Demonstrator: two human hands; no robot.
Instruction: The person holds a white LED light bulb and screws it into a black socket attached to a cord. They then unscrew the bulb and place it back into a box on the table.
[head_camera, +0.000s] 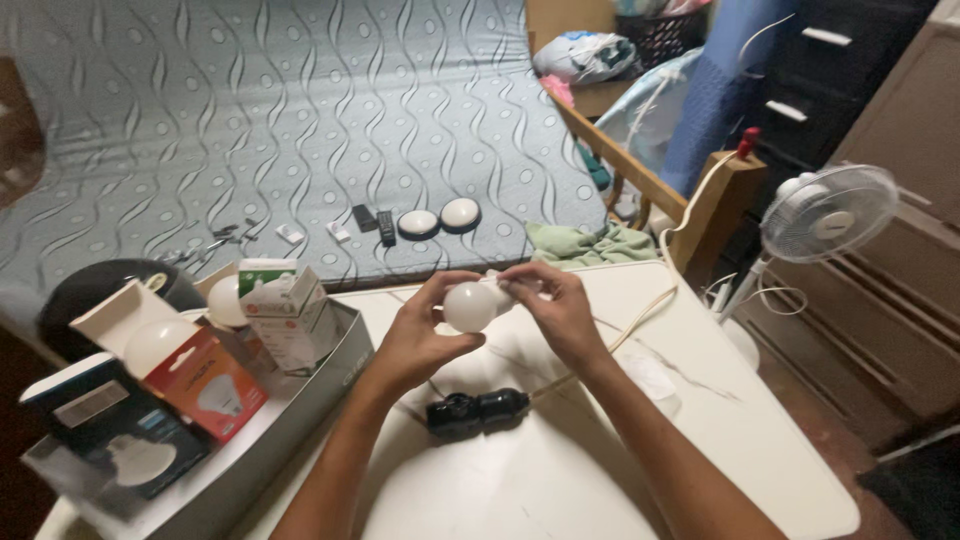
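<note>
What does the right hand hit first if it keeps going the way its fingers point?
The right hand points left, fingers already on the neck end of the white bulb. Going on, it would press into the bulb, then the left hand cupping it. Depth looks shared, though one view can't confirm.

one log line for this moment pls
left hand: holds white bulb | right hand: grips bulb base | black lamp socket: on white table

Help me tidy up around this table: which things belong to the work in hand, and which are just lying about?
In use:
- left hand and right hand, both on the white bulb
- black lamp socket with its cord
- boxed bulbs in the tray

Lying about:
- standing fan
- two round lights on the mattress
- green cloth
</note>
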